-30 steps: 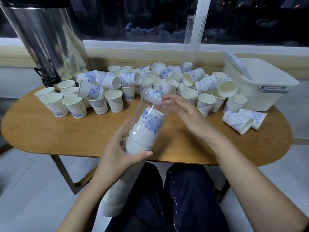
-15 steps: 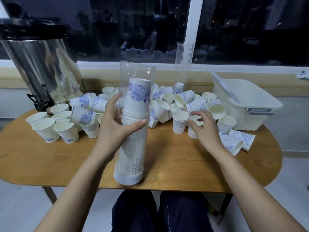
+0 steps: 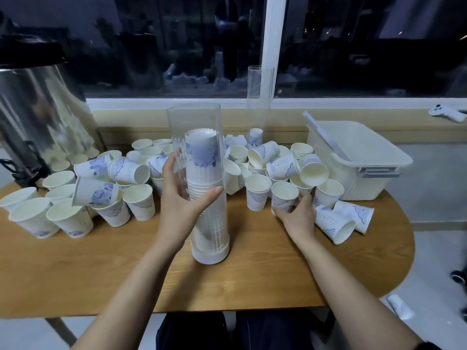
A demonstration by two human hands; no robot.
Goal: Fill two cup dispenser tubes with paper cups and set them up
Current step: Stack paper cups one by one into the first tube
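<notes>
One clear plastic dispenser tube (image 3: 208,223), over half full of blue-printed white paper cups (image 3: 202,157), now stands upright on the oval wooden bench (image 3: 101,269), no longer tilted over my lap; my left hand (image 3: 180,200) wraps its fingers round it, my right hand (image 3: 295,215) curls fingers round another loose cup (image 3: 284,195) to load

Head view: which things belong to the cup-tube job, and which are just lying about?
Job: front tube with stacked cups, gripped by left hand; empty back tube; loose cups; the cup that right hand grips.
Lying about: metal urn, white bin, white object on the sill.
</notes>
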